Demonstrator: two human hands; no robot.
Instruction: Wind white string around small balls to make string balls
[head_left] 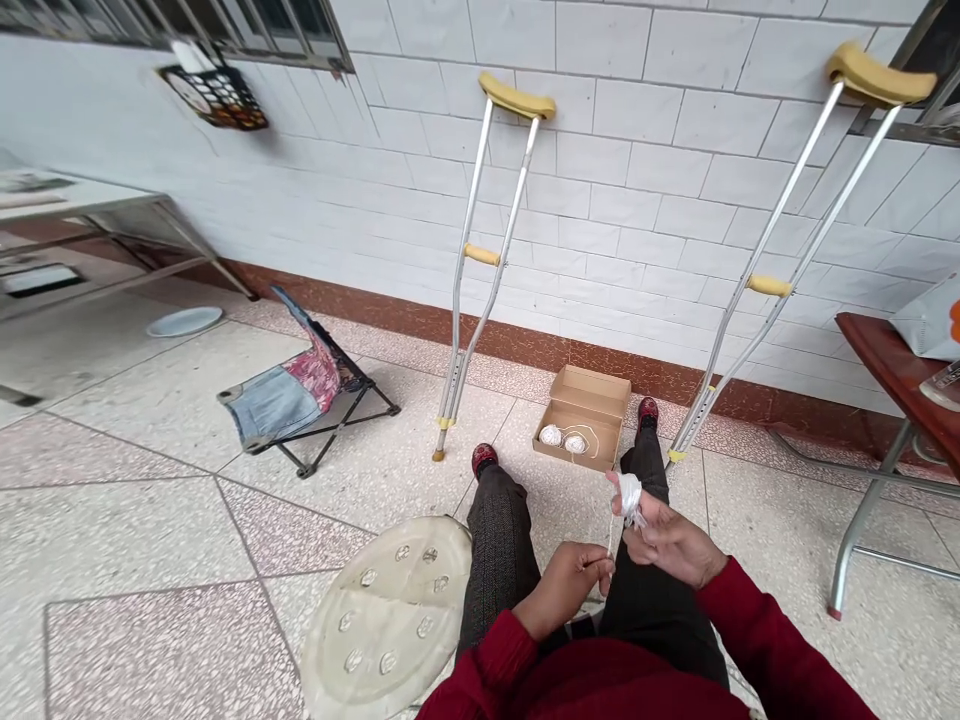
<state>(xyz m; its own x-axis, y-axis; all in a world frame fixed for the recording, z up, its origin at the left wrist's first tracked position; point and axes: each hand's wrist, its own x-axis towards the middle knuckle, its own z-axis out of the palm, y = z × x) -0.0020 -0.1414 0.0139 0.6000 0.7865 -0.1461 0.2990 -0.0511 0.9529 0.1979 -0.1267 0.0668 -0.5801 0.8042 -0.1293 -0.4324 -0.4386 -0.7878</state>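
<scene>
I sit on the floor with my legs stretched out. My right hand [664,535] is closed, with white string [630,495] wound round its raised fingers. My left hand [568,583] pinches the loose end of that string, which runs taut down from the right hand. Beyond my feet lies an open cardboard box [583,415] holding two white balls of string [562,438]. A round pale tray [390,620] with several small clear pieces on it rests on the floor by my left leg.
Two metal crutches lean on the tiled wall, one [487,250] to the left of the box and one [787,240] to its right. A small folding stool [300,395] stands at left, a brown table [892,370] at right, a metal bench [90,215] far left.
</scene>
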